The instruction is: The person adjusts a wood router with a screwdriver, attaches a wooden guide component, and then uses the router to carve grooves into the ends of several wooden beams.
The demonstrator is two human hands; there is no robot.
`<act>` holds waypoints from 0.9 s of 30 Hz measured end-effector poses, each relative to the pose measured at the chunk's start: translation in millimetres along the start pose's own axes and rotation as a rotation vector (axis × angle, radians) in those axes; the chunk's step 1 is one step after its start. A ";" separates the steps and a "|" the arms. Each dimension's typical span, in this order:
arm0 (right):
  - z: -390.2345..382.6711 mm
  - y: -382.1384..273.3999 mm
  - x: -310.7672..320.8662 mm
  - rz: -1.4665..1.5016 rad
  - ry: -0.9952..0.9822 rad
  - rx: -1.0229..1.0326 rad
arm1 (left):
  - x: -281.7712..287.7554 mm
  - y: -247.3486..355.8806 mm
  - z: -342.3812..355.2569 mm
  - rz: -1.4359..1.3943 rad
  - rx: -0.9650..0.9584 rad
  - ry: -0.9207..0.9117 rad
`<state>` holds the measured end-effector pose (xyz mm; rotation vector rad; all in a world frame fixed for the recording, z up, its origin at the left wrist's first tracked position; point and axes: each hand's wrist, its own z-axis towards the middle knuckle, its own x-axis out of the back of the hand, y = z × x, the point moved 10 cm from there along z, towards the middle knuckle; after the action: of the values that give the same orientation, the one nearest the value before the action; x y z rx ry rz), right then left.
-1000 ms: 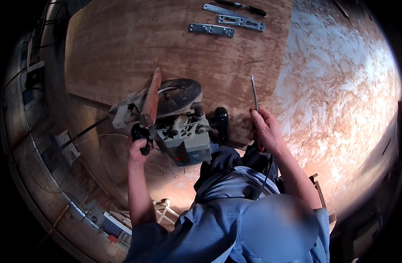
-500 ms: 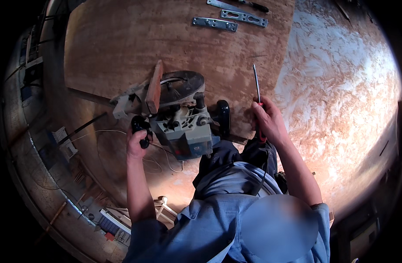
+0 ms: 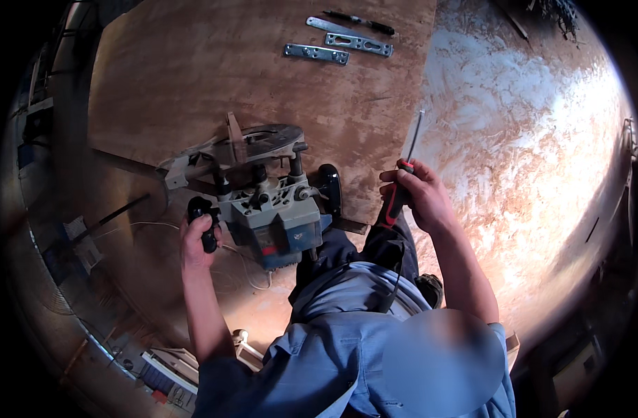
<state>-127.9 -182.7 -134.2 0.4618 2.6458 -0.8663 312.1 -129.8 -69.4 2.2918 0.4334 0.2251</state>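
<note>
My left hand (image 3: 195, 240) is closed round the black side knob of a plunge router (image 3: 270, 216). The router has a grey-blue motor housing, a second black knob on its right and a round dark base facing away from me. A small strip of wood (image 3: 236, 139) stands up against that base. Its lower end is hidden behind the router. In my right hand (image 3: 424, 195) is a screwdriver (image 3: 398, 197) with a red and black handle, its thin metal shaft pointing away from me and up. The screwdriver is apart from the router.
Two metal plates with holes, a hinge-like bracket (image 3: 316, 53) and a slotted one (image 3: 358, 45), lie at the far side of the wooden board (image 3: 193, 63). Beside them are a steel ruler (image 3: 331, 26) and a black pen-like tool (image 3: 360, 22). A pale cord (image 3: 243, 263) trails below the router.
The router has tipped slightly, so its base shows flatter. My right hand has turned the screwdriver, its tip now leaning right. The whole view has shifted a little.
</note>
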 end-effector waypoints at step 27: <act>-193.5 -255.1 -256.0 -0.831 -0.538 1.448 | -219.6 60.2 -124.7 -0.159 -0.093 -0.253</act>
<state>-37.1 -311.0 244.4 -0.6020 1.2389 -2.5825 86.6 -167.3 53.8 2.1464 0.4612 -0.1206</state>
